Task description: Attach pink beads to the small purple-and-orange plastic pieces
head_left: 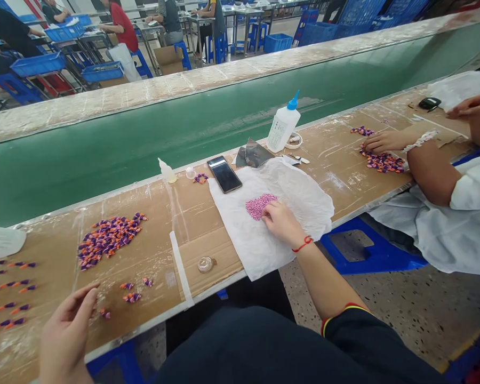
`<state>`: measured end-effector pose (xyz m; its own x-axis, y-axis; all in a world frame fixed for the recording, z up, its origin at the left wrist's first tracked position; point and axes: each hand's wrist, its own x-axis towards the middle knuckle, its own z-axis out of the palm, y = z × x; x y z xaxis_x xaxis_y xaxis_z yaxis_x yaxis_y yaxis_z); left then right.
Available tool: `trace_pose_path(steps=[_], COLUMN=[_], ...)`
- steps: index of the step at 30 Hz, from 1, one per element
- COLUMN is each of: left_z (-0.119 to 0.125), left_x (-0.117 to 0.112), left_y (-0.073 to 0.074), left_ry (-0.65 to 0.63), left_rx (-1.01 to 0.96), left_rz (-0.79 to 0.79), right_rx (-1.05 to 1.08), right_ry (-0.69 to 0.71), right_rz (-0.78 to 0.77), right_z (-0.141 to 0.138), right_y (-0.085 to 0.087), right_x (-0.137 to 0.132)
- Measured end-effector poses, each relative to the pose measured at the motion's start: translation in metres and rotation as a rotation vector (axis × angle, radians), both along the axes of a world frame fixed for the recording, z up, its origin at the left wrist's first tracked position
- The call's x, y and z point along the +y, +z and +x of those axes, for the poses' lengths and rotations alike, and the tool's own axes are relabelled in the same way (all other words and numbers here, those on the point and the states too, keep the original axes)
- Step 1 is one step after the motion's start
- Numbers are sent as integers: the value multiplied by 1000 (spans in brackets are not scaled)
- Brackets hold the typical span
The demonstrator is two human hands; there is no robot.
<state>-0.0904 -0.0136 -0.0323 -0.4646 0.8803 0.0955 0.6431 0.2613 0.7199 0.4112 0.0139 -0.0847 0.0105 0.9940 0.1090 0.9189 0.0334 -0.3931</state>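
My right hand (283, 223) rests its bunched fingertips on the near edge of a pile of small pink patterned beads (259, 206). The pile lies on a white cloth (304, 200). Any bead between those fingers is too small to see. At the lower left, my left hand (69, 333) has thumb and forefinger pressed together above the cardboard; what they hold, if anything, I cannot make out. Several small orange and purple pieces (132, 297) lie right of it, and a larger heap of orange and purple pieces (109, 240) sits beyond.
A phone (224, 174), a white glue bottle (283, 127), a small dropper bottle (167, 172) and a clear glass jar (205, 264) stand or lie around the cloth. Orange-purple rows (8, 306) fill the far left. A co-worker's hand (388, 141) touches another heap at right. A green conveyor belt (184, 136) runs behind.
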Motion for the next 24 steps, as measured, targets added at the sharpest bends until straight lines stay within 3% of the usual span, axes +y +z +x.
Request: trace_pose_path(steps=[3,18,24], left_z=[3,37,30], left_x=[-2,-9,-13], left_y=[2,25,17], left_ry=[54,31,13], left_rx=[-129,-161,-178], left_rz=[-39,22,28], right_rx=[-54,-48,-23], right_ry=[-9,-95,-102], right_rz=[-23,-8,22], right_z=[-4,-11,-15], right_y=[-2,-2,-2], right_x=[1,-6,-6])
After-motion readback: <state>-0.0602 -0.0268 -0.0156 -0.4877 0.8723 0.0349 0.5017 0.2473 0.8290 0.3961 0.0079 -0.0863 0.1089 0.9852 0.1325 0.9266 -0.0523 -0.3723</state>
